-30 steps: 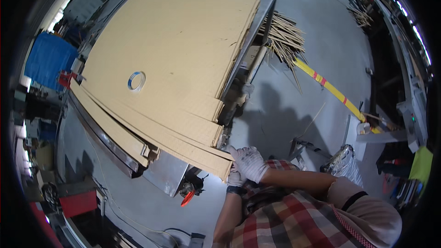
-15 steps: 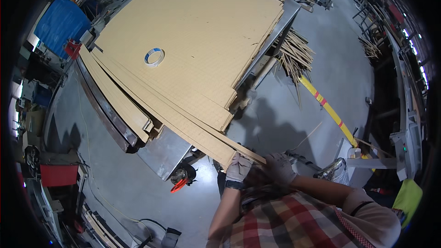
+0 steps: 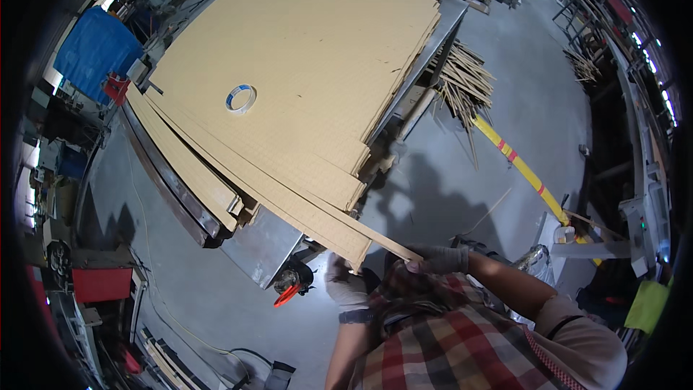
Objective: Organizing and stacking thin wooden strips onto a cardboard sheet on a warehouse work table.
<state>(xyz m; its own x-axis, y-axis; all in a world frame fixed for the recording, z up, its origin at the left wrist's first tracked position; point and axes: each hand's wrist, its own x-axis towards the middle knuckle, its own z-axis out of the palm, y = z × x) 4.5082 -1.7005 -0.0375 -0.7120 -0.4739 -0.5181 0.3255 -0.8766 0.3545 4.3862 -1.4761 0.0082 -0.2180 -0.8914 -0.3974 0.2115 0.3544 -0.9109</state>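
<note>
A stack of large tan cardboard-like sheets covers a metal table. Along its near left side lies a wide tan strip, its end reaching toward my body. My left hand, in a light glove, is at the corner of that end, its fingers closed about the edge and partly hidden. A narrow tan strip juts out beside the wide one. My right hand, also gloved, is closed on its near tip. On the sheets rests a roll of tape, white with a blue core.
More long strips lie at the table's left beside a dark metal rail. Below the metal corner plate hangs a dark tool with an orange part. Right of the table are loose sticks and a yellow bar with red bands.
My left hand has shifted left and down, from on top of the wide strip's end to its corner. My right hand has moved slightly, staying by the narrow strip's tip.
</note>
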